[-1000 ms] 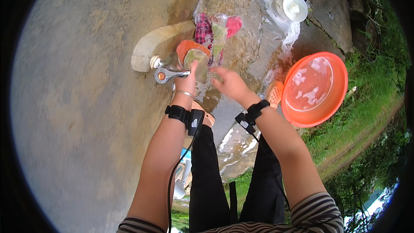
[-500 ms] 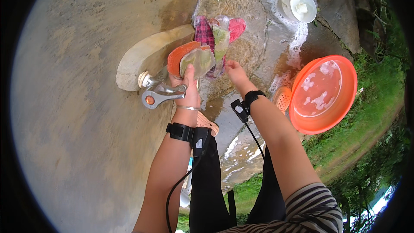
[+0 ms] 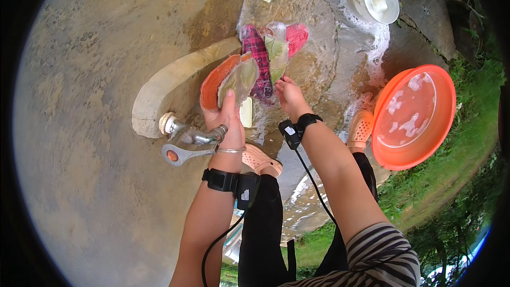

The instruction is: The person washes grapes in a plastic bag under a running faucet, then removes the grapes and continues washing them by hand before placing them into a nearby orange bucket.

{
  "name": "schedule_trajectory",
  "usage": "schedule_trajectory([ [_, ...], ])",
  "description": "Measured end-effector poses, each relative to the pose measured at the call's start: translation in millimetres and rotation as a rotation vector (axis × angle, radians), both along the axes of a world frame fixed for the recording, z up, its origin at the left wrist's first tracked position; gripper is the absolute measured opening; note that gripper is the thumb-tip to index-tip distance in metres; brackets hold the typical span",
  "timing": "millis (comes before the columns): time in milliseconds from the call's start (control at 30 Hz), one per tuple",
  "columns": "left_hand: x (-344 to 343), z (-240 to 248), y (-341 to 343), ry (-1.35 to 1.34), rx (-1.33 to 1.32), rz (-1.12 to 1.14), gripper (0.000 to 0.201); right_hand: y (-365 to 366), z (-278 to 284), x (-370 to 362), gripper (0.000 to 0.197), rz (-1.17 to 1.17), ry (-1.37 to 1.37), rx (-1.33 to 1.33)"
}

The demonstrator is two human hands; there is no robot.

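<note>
My left hand [image 3: 226, 114] is closed around an orange insole [image 3: 214, 81] and a grey-green insole [image 3: 237, 81] lying together, thumb on the grey-green one. My right hand [image 3: 291, 96] pinches the near tip of a wet green insole [image 3: 277, 56]. This one lies on the stone among a dark red plaid insole [image 3: 256, 56] and a pink insole [image 3: 297, 38], with suds on them. Just before my left wrist a metal tap [image 3: 194, 139] sticks out, its spout partly over the wrist.
A low curved concrete curb [image 3: 159, 87] borders the wet stone slab. To the right sits an orange basin [image 3: 448, 111] of sudsy water. A white bucket [image 3: 362, 1] lies tipped at the far right, a white block inside, foam spilling beside it. My clogs [image 3: 262, 160] stand below.
My right hand has come to the green insole's near tip and closed on it. The insoles in my left hand have shifted slightly left and nearer. The view has moved a little.
</note>
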State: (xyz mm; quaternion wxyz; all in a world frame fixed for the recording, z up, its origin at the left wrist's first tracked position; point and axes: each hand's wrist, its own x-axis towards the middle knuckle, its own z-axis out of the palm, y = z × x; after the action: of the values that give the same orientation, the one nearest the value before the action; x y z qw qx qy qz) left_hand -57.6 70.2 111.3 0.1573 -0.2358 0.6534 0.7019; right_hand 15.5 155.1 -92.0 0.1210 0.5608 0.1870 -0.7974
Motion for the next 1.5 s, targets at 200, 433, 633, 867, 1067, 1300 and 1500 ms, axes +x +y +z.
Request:
schedule_trajectory([
  [200, -2, 2, 3, 0.099, 0.092, 0.016, 0.041, -1, 25, -12, 0.032, 0.121, 0.032, 0.056],
  [433, -2, 5, 8, 0.093, 0.104, 0.029, 0.041, -5, 19, -10, 0.033, 0.082, 0.132, -0.02],
  [633, 1, -1, 1, 0.068, -0.017, -0.041, 0.039, -1, 9, -8, 0.036, 0.122, 0.139, 0.034],
  [867, 12, 13, 6, 0.014, -0.038, 0.009, 0.04, 16, 35, 16, 0.025, 0.171, 0.215, 0.043],
  [1067, 26, -2, -19, 0.007, -0.231, -0.048, 0.044, 36, 95, 13, 0.016, -0.043, 0.165, 0.028],
  [1300, 39, -10, -31, -0.016, -0.283, -0.09, 0.044, 22, 170, -14, 0.026, 0.138, 0.426, 0.221],
  [1500, 39, 26, -20, -0.178, -0.248, 0.104, 0.032, 5, 205, -29, 0.033, 0.54, 0.636, 0.363],
])
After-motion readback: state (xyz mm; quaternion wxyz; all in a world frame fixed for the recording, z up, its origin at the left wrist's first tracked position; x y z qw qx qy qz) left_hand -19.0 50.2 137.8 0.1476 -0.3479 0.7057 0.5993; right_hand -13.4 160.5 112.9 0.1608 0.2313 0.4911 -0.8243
